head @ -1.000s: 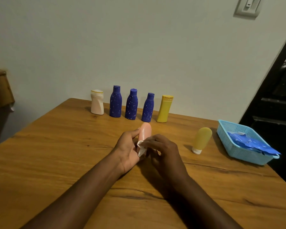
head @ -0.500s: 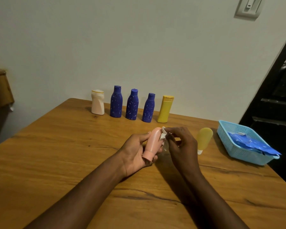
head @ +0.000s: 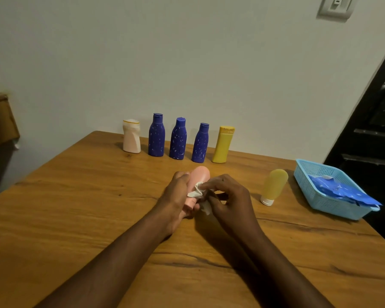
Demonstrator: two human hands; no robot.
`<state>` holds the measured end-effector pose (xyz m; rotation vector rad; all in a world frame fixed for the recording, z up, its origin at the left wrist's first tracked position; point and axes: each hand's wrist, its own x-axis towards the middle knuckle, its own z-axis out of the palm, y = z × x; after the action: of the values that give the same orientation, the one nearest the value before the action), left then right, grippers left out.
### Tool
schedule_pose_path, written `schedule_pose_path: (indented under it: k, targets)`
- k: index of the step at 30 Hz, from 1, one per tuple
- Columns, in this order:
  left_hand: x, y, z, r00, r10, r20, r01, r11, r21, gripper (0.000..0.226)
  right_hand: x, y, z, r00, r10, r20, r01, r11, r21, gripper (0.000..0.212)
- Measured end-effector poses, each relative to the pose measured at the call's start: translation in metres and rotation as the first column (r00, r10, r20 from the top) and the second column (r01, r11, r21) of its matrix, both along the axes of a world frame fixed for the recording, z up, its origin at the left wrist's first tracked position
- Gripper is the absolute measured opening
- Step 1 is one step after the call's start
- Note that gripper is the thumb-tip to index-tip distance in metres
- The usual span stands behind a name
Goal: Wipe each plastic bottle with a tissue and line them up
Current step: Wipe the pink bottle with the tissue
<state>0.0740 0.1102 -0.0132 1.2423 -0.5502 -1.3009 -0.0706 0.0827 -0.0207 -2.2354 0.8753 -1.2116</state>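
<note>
- Since 0.5 s ago: tissue (head: 197,192) has slid from far tip of pink bottle (head: 200,177) down to its mid part; R hand (head: 230,202) came left w/ it.
- Pink bottle: smooth matte salmon plastic, rounded far end, no label visible; near end mostly covered by fingers.
- Long axis runs near–far, leaning slightly right; rounded end points far & up, toward the row. Cap end can't be made out.
- Location: held over table (head: 76,207), approx. mid-table, nearer than the row.
- L hand (head: 178,197): fingers wrapped round bottle's lower half from the left.
- R hand: thumb & forefinger pinch the crumpled white tissue against bottle's right side; other fingers curled under.
- Far edge row, left to right: cream bottle (head: 131,140), 3 blue bottles (head: 178,141), yellow bottle (head: 222,146); all upright, small gaps btwn them.
- Right of hands: yellow tube (head: 275,184) stands on its white cap, apart from the row.
- Far right: light-blue basket (head: 307,172) w/ blue packet (head: 342,192) inside.
</note>
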Motion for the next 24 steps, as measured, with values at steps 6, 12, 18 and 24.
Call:
schedule_pose_path:
  k: [6, 12, 18, 24]
  targets:
    - [-0.005, 0.001, 0.000, 0.991, -0.028, 0.132, 0.035, 0.998, -0.050, 0.028, -0.001, -0.006, 0.000, 0.971, -0.143, 0.192, 0.117, 0.984, 0.137, 0.024]
    - [-0.009, 0.005, 0.004, 0.986, -0.106, 0.131, 0.118, 0.989, -0.088, 0.024, -0.006, -0.009, 0.004, 0.914, -0.200, 0.352, 0.075, 0.938, 0.339, 0.022]
    - [-0.008, 0.003, 0.003, 0.975, -0.040, 0.218, 0.063, 0.993, -0.098, 0.027, -0.004, -0.001, 0.009, 0.890, -0.224, 0.398, -0.038, 0.833, 0.552, 0.018]
    - [-0.005, 0.001, 0.002, 0.979, -0.056, 0.194, 0.071, 0.995, -0.071, 0.032, -0.003, 0.006, 0.011, 0.898, -0.195, 0.395, -0.074, 0.818, 0.571, 0.018]
